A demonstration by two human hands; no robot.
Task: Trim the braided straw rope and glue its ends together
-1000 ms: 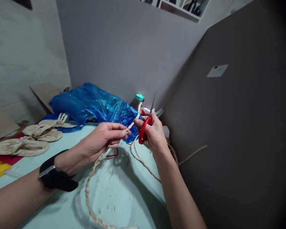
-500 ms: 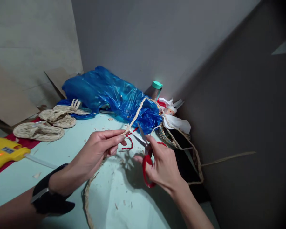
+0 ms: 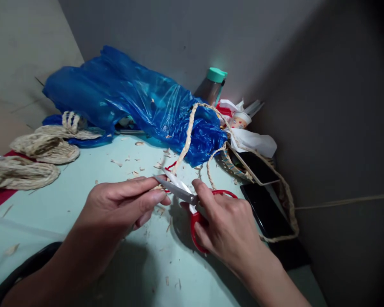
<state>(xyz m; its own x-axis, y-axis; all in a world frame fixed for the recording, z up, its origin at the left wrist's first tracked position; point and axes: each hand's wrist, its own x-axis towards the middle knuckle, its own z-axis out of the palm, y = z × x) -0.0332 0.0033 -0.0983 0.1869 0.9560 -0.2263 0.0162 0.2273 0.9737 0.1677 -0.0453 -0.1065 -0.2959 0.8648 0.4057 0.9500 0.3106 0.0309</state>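
At far left, woven sandals [image 3: 46,149] lie on the tabletop [image 3: 89,179]. The left hand [image 3: 124,204] is pinched closed on the braided cord [image 3: 188,138], the grip partly hidden by blades. The cord rises before the blue bag [image 3: 141,100]. The scissors [image 3: 181,194] stand with blades parted at the fingertips; the right hand [image 3: 232,221] curls around their red handles. Farther right, the cord loops past a black flat device [image 3: 265,209].

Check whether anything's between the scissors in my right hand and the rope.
Nothing visible is: the open blades of the scissors in your right hand overlap the rope in view, close beside your left fingers.
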